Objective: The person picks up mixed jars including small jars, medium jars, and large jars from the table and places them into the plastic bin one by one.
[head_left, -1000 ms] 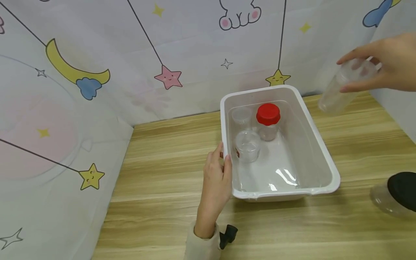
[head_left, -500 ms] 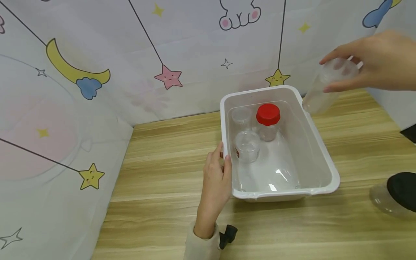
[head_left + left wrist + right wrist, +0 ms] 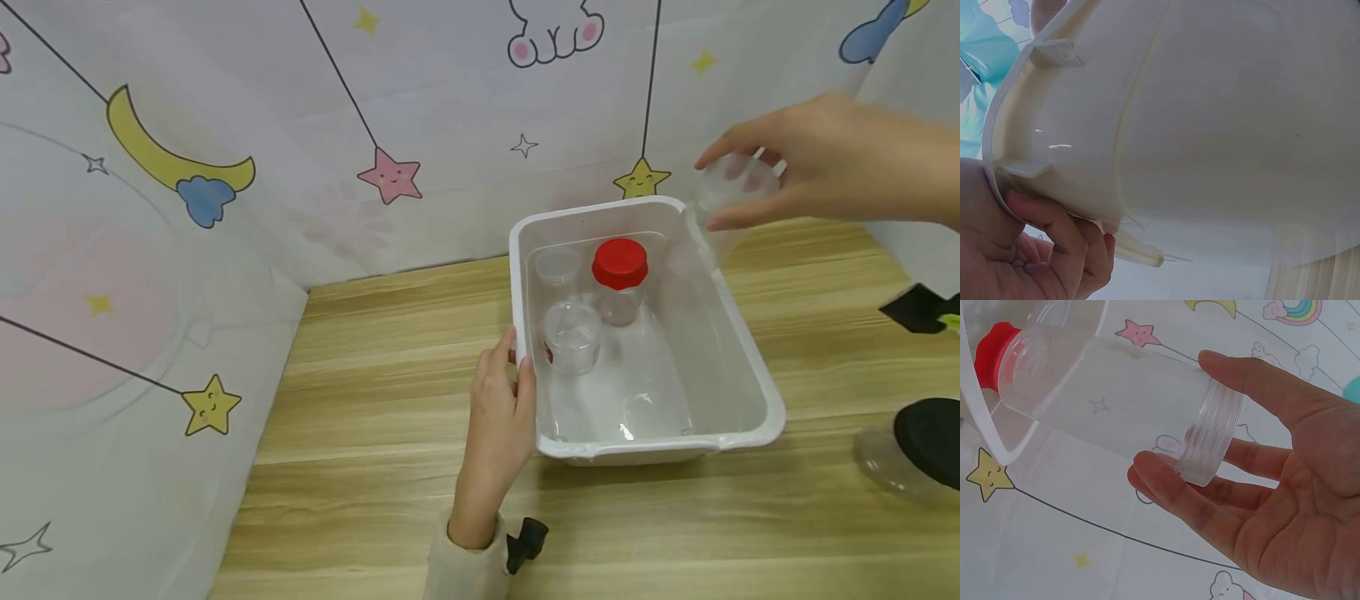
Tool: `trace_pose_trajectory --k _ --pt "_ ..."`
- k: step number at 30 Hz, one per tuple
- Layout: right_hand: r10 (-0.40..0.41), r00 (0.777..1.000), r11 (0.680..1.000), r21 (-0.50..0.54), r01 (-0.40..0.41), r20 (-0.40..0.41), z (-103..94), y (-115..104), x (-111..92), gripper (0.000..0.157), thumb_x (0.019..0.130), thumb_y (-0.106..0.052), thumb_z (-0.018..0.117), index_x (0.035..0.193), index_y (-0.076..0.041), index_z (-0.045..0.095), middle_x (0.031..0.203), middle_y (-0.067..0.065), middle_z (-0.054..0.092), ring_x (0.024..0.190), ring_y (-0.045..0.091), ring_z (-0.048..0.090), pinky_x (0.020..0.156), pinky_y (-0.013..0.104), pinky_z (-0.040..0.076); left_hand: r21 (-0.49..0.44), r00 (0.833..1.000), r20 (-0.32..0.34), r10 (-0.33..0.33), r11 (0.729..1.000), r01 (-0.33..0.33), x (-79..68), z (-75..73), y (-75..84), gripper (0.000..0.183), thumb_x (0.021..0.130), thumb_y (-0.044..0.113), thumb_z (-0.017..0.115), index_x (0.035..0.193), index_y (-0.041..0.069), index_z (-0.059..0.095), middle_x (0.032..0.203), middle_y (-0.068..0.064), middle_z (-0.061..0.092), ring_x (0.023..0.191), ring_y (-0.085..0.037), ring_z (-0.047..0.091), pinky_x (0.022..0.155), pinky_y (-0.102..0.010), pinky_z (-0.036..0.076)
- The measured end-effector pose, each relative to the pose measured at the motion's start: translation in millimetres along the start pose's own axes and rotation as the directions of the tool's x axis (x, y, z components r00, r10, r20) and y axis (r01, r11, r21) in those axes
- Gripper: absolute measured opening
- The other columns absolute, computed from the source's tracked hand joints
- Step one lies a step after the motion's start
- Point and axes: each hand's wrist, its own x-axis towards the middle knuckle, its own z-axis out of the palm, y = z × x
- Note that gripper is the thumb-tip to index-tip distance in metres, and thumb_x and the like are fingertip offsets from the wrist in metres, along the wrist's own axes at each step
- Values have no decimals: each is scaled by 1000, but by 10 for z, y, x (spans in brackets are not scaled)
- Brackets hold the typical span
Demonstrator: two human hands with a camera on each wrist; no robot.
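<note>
My left hand [image 3: 501,410] grips the left rim of a white plastic basin [image 3: 770,417]; in the left wrist view its fingers curl around the edge. At the basin's back right corner, my right hand [image 3: 817,162] holds a clear plastic jar [image 3: 1110,394] by its ridged mouth end, thumb on one side and fingers on the other. The jar tilts, base toward the basin's inside; whether it touches the rim I cannot tell. Inside the basin stand a jar with a red lid [image 3: 621,265], a clear jar [image 3: 572,337] and another clear jar [image 3: 557,271] behind.
A clear jar with a black lid [image 3: 930,443] lies on its side at the right of the wooden table [image 3: 375,417]. A patterned cloth wall [image 3: 450,100] rises close behind the basin. Black wrist mounts [image 3: 528,542] project from the sleeve.
My right hand has carried the clear jar leftward, from over the table to the basin's back right rim. The left hand and the basin stay where they were.
</note>
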Motion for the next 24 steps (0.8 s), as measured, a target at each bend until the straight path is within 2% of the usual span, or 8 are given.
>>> trace_pose_trajectory --k 5,10,18,24 --pt "-9 1000 1000 20 9 16 52 -79 46 62 75 -43 87 122 -7 67 97 9 67 88 27 59 69 42 54 2 1000 -1 1 1000 -1 2 -1 5 49 107 19 45 150 -3 38 116 -15 54 76 -15 56 68 -26 54" --pt "-20 998 999 46 18 56 116 -146 99 60 77 -39 87 123 -8 66 100 12 67 90 29 60 72 45 53 -1 1000 3 -6 1000 6 -1 -5 11 49 107 19 45 150 -3 38 116 -15 54 77 -15 55 69 -26 53" --pt "-44 993 992 126 30 111 239 -202 162 60 79 -37 86 125 -6 64 106 13 67 96 30 60 76 45 52 2 1000 8 -8 1000 8 0 -5 13 49 107 19 45 150 -4 38 116 -14 54 75 -14 53 67 -26 52" --pt "-84 989 983 174 62 124 321 -228 199 56 81 -36 84 124 -7 63 104 10 68 97 28 62 77 44 54 -9 1000 10 -12 1000 12 -5 -6 9 49 107 20 45 151 -3 37 117 -14 54 76 -15 56 68 -26 54"
